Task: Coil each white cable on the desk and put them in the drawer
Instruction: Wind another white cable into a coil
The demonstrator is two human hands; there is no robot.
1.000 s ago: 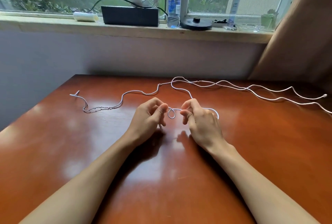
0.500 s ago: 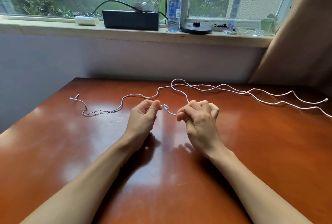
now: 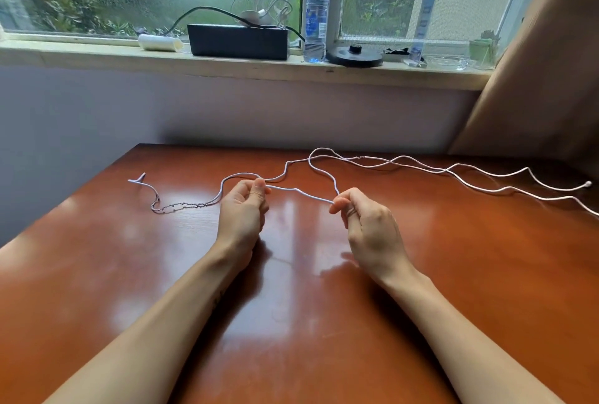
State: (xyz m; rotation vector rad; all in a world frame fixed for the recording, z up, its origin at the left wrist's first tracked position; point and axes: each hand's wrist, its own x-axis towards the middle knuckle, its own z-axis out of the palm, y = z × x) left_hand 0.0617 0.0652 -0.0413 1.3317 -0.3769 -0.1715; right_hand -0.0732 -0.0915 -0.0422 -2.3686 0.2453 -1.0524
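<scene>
Two bare hands over the middle of a red-brown desk (image 3: 97, 274) pull a short stretch of white cable (image 3: 308, 194) straight between them, probably to smooth kinks before coiling. The left hand (image 3: 241, 212) and right hand (image 3: 369, 228) each pinch it, fingers curled, forearms low. The slack sprawls uncoiled across the desk's far half
</scene>
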